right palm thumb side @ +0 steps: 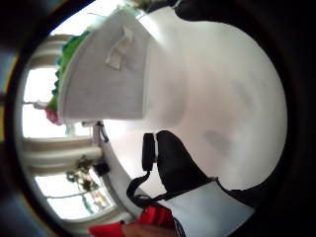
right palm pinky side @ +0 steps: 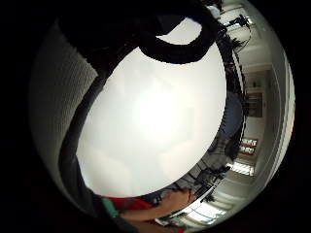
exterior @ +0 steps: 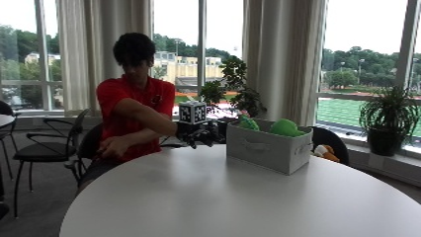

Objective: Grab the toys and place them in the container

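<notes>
A person in a red shirt [exterior: 128, 106] sits at a round white table [exterior: 217, 197], with the gloved right hand [exterior: 200, 133] held above the tabletop just beside the near end of a grey fabric box [exterior: 268, 147]. The box stands on the table towards its far side, with a handle slot in its long wall. Green soft toys [exterior: 284, 127] rise above the rim of the box, and a second green shape [exterior: 247, 122] shows at the end nearer the hand; in the thumb-side palm view the green toys [right palm thumb side: 66, 54] and a pink item [right palm thumb side: 53, 116] show at the open top of the box [right palm thumb side: 106, 74]. An orange and white toy [exterior: 323, 152] lies beyond the table edge, behind the box. Whether the fingers of the right hand are straight, curled or pinching cannot be told: the outside view shows only a dark shape, and the palm views show a black loop [right palm pinky side: 180, 46] and a black strap [right palm thumb side: 170, 165] over the bare white tabletop [right palm pinky side: 150, 121]. The bare left hand [exterior: 113, 146] rests low at the table edge near the person's body. A potted plant [exterior: 388, 123] stands on the window ledge, and another plant [exterior: 230, 94] stands behind the box.
</notes>
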`<state>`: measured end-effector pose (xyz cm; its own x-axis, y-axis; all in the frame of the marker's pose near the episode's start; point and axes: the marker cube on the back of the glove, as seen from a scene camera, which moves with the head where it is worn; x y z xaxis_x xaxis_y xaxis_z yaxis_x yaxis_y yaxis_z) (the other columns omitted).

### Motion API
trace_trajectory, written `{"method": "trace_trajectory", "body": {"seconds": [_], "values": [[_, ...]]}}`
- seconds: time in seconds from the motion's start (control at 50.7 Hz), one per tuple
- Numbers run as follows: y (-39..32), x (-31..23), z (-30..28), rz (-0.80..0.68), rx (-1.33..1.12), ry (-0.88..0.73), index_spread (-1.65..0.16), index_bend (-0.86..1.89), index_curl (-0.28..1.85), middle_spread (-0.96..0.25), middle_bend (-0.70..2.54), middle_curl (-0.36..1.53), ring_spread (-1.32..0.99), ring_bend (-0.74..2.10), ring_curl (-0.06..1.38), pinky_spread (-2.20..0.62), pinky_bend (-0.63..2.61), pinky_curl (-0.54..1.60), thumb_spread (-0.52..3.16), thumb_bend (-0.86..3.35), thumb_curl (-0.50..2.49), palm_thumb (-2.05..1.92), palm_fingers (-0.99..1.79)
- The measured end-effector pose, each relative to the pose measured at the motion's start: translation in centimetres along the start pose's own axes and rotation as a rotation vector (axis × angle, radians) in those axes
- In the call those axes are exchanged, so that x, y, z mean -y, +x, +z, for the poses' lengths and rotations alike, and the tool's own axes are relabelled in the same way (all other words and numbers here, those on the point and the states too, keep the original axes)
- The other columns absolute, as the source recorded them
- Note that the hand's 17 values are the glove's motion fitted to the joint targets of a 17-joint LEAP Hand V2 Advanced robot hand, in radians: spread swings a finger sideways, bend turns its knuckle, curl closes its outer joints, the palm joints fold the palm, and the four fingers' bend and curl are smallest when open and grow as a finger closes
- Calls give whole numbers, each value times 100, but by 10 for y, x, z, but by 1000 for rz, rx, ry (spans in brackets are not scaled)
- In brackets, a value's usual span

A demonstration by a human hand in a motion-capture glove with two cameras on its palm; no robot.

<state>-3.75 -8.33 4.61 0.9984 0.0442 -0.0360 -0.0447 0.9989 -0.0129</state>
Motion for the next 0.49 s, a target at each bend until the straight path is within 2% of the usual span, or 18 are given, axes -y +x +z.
{"method": "trace_trajectory", "body": {"seconds": [0.493], "values": [[-11, -7, 8, 5, -9, -22, -42, 15, 35, -13, 15, 23, -7, 19, 30, 11, 85, 34, 113, -3, 33, -1, -10]]}}
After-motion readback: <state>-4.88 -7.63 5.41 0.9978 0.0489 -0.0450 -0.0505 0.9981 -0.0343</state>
